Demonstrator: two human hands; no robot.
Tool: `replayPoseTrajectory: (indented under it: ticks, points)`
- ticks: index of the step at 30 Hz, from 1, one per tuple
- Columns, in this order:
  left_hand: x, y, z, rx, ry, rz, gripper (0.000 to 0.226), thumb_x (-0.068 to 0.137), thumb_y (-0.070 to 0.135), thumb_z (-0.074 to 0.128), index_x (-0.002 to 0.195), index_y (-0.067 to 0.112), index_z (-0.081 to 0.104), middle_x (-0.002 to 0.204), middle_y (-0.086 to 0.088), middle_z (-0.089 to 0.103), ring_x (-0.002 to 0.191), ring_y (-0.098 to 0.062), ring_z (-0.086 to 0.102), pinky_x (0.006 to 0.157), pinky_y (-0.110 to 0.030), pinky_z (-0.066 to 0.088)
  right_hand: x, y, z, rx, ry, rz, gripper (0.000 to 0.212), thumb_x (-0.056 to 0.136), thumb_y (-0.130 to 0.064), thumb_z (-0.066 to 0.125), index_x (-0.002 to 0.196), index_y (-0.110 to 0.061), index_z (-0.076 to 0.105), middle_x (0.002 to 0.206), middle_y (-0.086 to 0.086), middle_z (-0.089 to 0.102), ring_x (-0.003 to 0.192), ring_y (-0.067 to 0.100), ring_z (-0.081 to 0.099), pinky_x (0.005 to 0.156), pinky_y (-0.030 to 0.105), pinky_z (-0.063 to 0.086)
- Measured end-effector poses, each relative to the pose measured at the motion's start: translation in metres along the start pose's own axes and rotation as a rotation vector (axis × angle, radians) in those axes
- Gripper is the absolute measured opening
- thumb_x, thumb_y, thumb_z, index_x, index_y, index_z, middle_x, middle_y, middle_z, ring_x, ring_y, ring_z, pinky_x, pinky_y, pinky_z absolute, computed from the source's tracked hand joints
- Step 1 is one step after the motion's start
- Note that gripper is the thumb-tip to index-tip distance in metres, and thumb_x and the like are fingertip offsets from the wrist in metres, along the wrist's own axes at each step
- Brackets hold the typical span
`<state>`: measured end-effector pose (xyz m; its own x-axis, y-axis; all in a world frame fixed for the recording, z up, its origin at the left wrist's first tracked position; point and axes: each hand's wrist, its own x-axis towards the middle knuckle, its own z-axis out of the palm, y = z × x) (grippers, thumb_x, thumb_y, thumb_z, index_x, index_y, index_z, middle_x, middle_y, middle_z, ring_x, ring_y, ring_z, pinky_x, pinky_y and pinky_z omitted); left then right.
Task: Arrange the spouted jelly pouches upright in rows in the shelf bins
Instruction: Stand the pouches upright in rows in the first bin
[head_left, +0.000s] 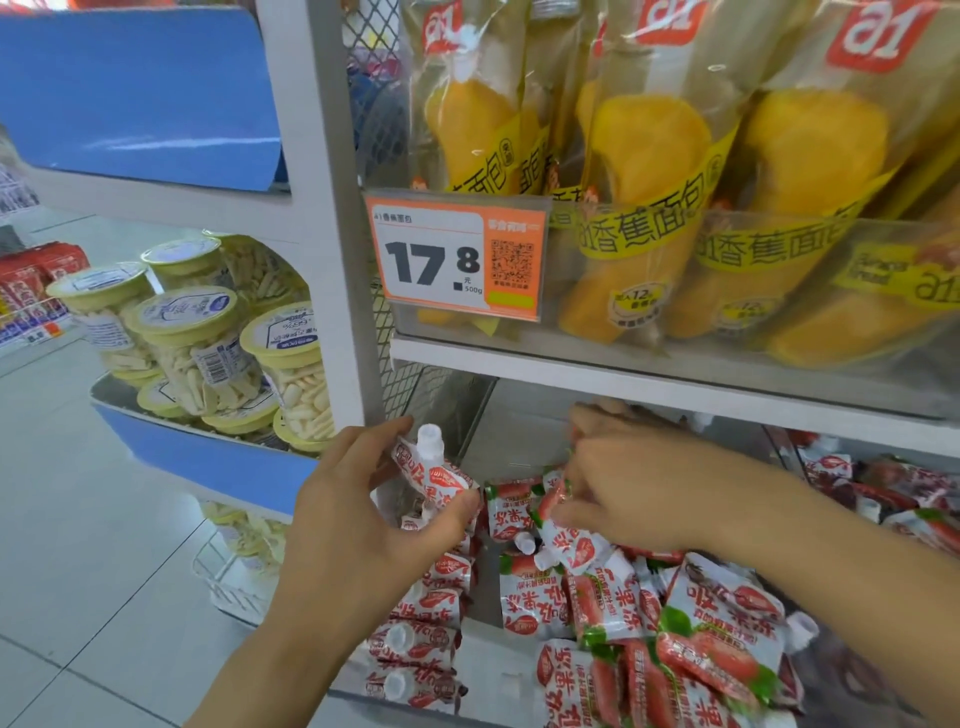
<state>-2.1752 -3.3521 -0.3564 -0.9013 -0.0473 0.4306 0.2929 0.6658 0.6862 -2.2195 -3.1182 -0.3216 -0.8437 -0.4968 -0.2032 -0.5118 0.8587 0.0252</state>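
My left hand (358, 499) grips a red-and-white spouted jelly pouch (435, 470) with its white cap up, at the left edge of the lower shelf bin (470, 415). To its right my right hand (628, 488) pinches a second jelly pouch (563, 540), which hangs with its spout pointing down-left. Below the left hand a row of pouches (421, 644) stands along the bin's left side. Several loose pouches (701, 634) lie in a heap across the rest of the bin.
The white shelf board (675, 384) hangs just above my hands, bearing yellow banana bread bags (649, 171) and a 17.8 price tag (452, 257). A white upright post (332, 218) stands left of the bin. Jars of white snacks (208, 343) fill a blue-fronted rack at the left.
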Motion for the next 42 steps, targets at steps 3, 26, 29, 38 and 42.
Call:
replayPoseTrajectory:
  ticks: [3, 26, 29, 38, 42]
  points:
    - [0.002, 0.000, 0.006, 0.005, -0.004, 0.007, 0.072, 0.059, 0.049, 0.085, 0.121, 0.020, 0.062, 0.104, 0.018, 0.057, 0.096, 0.011, 0.056, 0.078, 0.003, 0.042, 0.025, -0.005, 0.012, 0.224, 0.045, -0.154, 0.046, 0.086, -0.056, 0.067, 0.108, -0.016, 0.069, 0.129, 0.007, 0.060, 0.120, 0.018, 0.054, 0.106, 0.031, 0.039]
    - [-0.015, -0.027, -0.012, 0.145, -0.057, -0.242, 0.034, 0.084, 0.010, 0.062, 0.110, 0.030, 0.064, 0.081, 0.025, 0.065, 0.078, 0.010, 0.060, 0.060, 0.001, 0.041, 0.143, -0.023, 0.050, 0.488, 0.082, 0.046, 0.040, 0.089, -0.034, 0.071, 0.125, -0.017, 0.066, 0.128, 0.008, 0.064, 0.114, 0.028, 0.061, 0.095, 0.037, 0.050]
    - [-0.015, -0.032, -0.011, 0.093, -0.056, -0.255, 0.033, 0.083, 0.013, 0.063, 0.111, 0.032, 0.064, 0.082, 0.025, 0.065, 0.081, 0.014, 0.057, 0.059, 0.002, 0.039, 0.141, -0.022, 0.062, 0.530, 0.189, 0.081, 0.032, 0.092, -0.032, 0.069, 0.121, -0.019, 0.066, 0.122, 0.007, 0.065, 0.110, 0.026, 0.061, 0.084, 0.028, 0.043]
    - [-0.019, -0.036, -0.010, 0.076, -0.064, -0.254, 0.037, 0.086, 0.011, 0.059, 0.115, 0.033, 0.060, 0.089, 0.020, 0.067, 0.077, 0.005, 0.061, 0.061, 0.001, 0.041, 0.137, -0.014, 0.073, 0.648, 0.044, 0.073, 0.034, 0.084, -0.041, 0.076, 0.105, -0.021, 0.057, 0.113, 0.002, 0.066, 0.102, 0.021, 0.063, 0.090, 0.039, 0.053]
    - [-0.018, -0.035, -0.010, 0.072, -0.074, -0.264, 0.035, 0.086, 0.011, 0.059, 0.110, 0.036, 0.058, 0.088, 0.022, 0.066, 0.078, 0.007, 0.060, 0.059, 0.001, 0.041, 0.139, -0.013, 0.073, 0.492, -0.010, 0.040, 0.044, 0.091, -0.042, 0.068, 0.122, -0.015, 0.049, 0.121, 0.008, 0.060, 0.108, 0.028, 0.059, 0.093, 0.044, 0.051]
